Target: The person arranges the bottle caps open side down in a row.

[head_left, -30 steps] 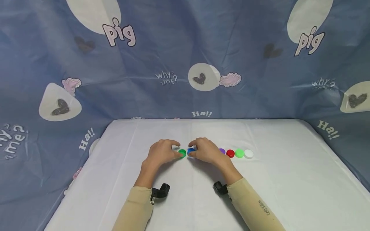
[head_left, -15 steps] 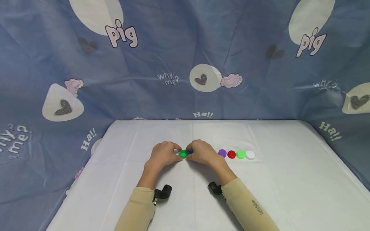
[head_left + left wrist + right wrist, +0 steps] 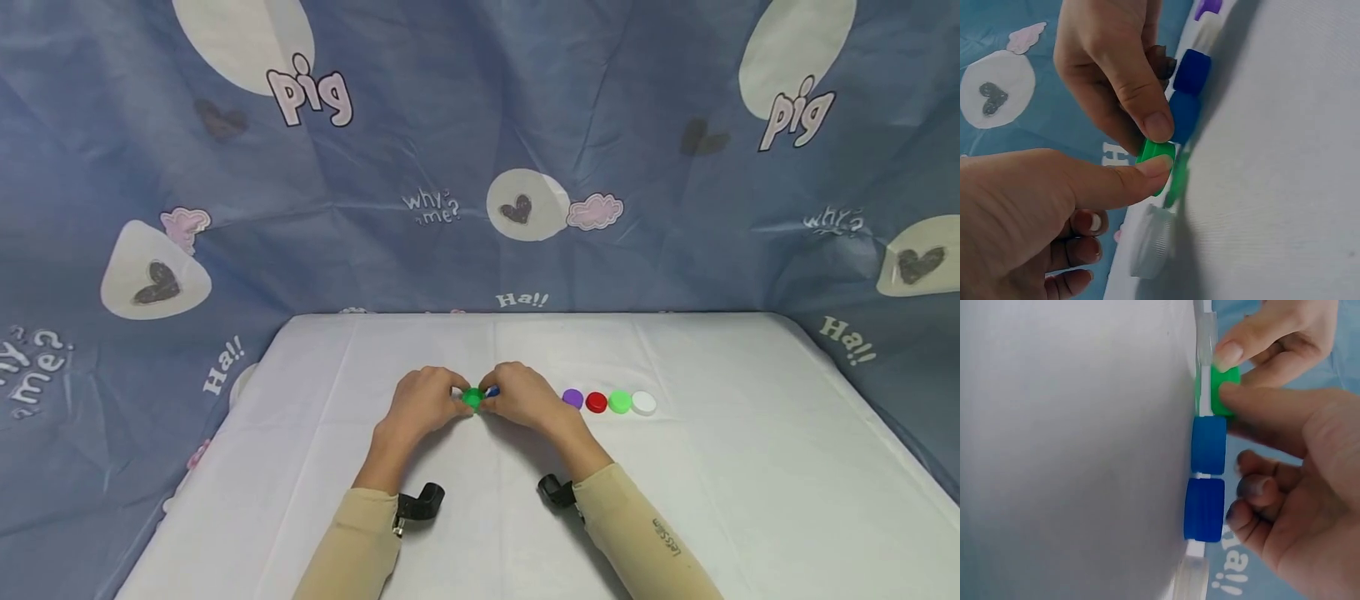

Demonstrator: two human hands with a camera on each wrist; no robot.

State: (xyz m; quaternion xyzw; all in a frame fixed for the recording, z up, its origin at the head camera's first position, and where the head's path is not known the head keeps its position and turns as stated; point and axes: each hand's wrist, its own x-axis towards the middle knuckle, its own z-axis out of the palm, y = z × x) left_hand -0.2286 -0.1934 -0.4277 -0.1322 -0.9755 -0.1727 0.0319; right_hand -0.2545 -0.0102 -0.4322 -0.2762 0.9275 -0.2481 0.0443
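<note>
A green bottle cap [image 3: 473, 397] is between my two hands, raised a little off the white cloth in the wrist views. My left hand [image 3: 423, 402] pinches it from the left, thumb [image 3: 1154, 167] on the near side. From the right, my right hand [image 3: 525, 395] grips the same cap with thumb and finger. Beside the cap, a lighter blue cap [image 3: 1209, 445] and a darker blue cap [image 3: 1204, 510] rest on the cloth under the right hand. On the other side sits a clear cap [image 3: 1152, 242], mostly hidden by the left hand in the head view.
The row runs on to the right with a whitish clear cap [image 3: 1191, 578], a purple cap [image 3: 573, 400], a red cap [image 3: 596, 402], a light green cap [image 3: 620, 402] and a white cap [image 3: 643, 403]. A blue printed curtain [image 3: 420, 258] hangs behind the white-covered table [image 3: 712, 500].
My right hand has moved left from the blue cap to the green cap. Fingers of both hands now close round the green cap, which has come up off the cloth.
</note>
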